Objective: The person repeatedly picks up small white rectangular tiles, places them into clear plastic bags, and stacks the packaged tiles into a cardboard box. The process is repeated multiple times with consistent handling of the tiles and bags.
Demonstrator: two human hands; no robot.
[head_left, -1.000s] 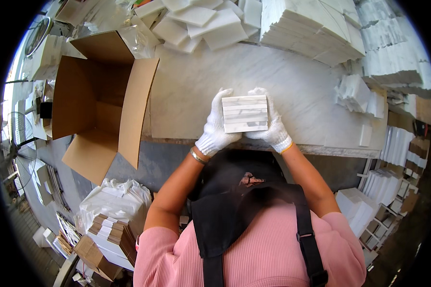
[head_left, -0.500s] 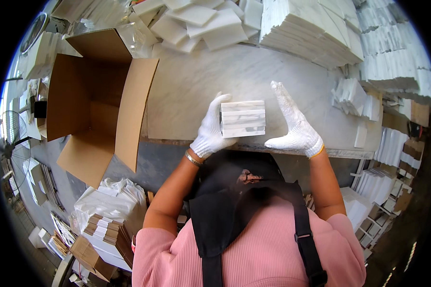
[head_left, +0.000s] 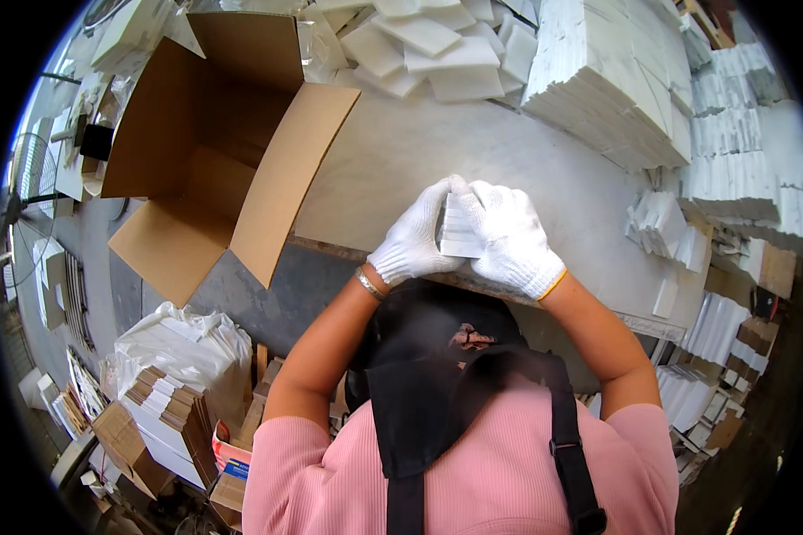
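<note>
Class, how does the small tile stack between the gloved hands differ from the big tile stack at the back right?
Size: the small stack is much smaller than the big stack.
Contact: the left hand and right hand partly cover the small stack; no hand touches the big stack.
Shared: both are whitish and layered.

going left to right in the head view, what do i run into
Wire-caged fan, open cardboard box, left gloved hand, small stack of white pieces, right gloved hand, narrow white slab.
</note>
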